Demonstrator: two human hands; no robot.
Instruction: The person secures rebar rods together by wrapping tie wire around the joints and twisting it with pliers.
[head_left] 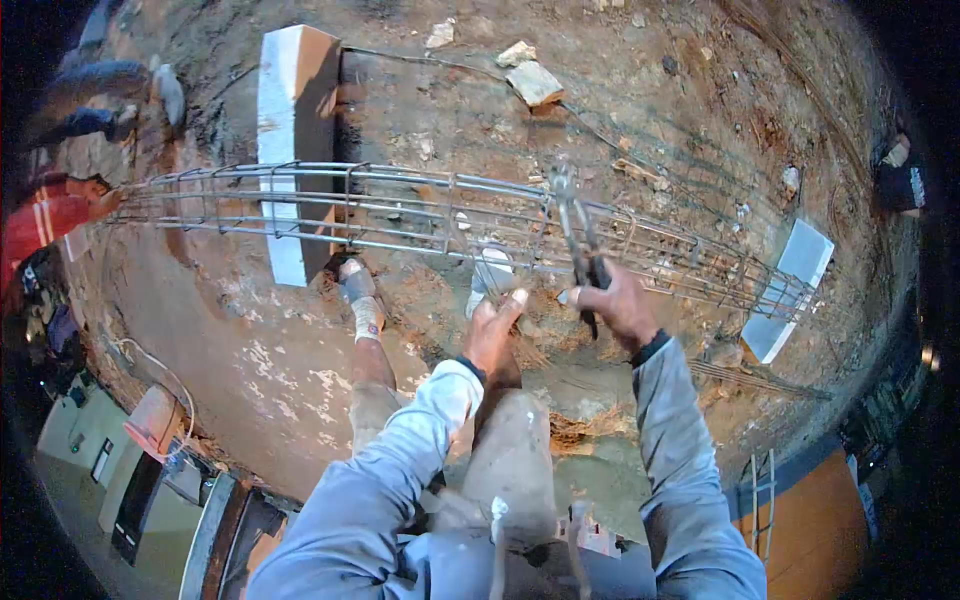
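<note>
My right hand (622, 305) is wrapped around the dark handles of a pair of grey metal pincers (588, 262), on the near side of a long, narrow cage of grey steel rods with square stirrups (400, 205). The head of the pincers is blurred and overlaps the cage's middle; I cannot tell whether it touches any rod, nor whether its jaws are apart. My left hand (490, 335) is just on the near side of the cage, fingers curled and thumb raised. My palm is turned out of sight, so I cannot tell whether anything is gripped there.

The cage runs crosswise before me. Towards its left end it passes over a tall rectangular block with a white face (283, 150), hiding part of it; its right end overlaps a smaller pale slab (790, 290), where the thin rods crowd together and are hard to count. At the cage's far left end is another person's red sleeve (40, 225), with a hand by the rod ends; the rest of that person is cut off or lost in the dark edge. My grey shoe (490, 268) is partly covered by the cage's near rods. Beyond the cage's middle lies a pale, angular stone (535, 84) on brown earth (640, 110).
</note>
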